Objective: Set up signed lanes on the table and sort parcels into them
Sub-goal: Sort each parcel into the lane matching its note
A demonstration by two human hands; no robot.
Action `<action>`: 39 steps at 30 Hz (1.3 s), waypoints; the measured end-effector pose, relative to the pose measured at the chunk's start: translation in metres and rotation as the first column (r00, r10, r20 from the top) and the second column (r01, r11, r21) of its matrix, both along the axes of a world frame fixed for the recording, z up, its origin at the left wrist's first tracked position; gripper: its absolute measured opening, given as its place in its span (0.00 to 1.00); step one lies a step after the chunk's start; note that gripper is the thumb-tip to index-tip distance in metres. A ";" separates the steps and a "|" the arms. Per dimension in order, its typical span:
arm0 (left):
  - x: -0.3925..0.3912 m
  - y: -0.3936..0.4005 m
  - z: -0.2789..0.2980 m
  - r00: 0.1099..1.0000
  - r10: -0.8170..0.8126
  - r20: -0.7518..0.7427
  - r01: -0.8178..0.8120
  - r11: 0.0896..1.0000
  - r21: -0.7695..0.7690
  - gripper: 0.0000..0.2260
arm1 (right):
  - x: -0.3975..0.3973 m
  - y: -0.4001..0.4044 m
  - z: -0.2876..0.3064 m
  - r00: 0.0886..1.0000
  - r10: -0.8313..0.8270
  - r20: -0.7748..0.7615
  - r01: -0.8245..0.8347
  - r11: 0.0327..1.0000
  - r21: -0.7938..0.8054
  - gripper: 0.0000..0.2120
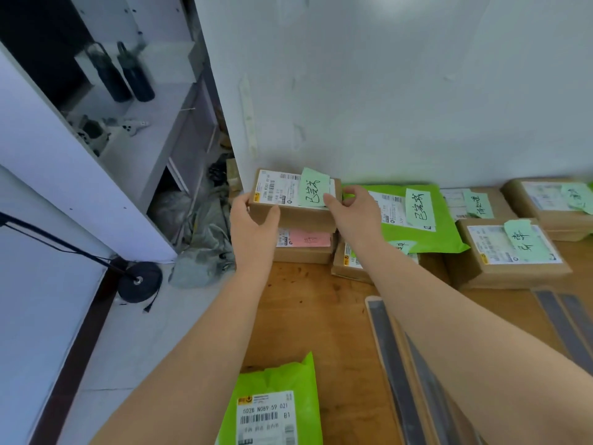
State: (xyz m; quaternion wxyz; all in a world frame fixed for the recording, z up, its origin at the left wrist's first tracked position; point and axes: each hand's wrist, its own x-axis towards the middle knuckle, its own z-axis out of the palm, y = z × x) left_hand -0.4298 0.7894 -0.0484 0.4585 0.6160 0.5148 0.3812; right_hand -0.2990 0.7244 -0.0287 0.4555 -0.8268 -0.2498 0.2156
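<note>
A brown cardboard parcel with a white shipping label and a green handwritten note on top sits at the table's far left corner, stacked on another brown box with a pink note. My left hand grips its left end. My right hand holds its right end, fingers on the top edge by the green note. A green mailer bag with its own green note lies just to the right.
More brown boxes with green notes line the wall on the right. Another green mailer lies at the wooden table's near edge. Long grey strips lie on the table. White shelving and a black stand base are left of the table.
</note>
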 end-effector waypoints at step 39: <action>-0.042 -0.457 0.100 0.837 -0.203 0.508 0.325 0.932 -0.162 0.21 | -0.043 -0.506 0.097 0.905 0.312 -0.289 -0.252 0.941 0.227 0.26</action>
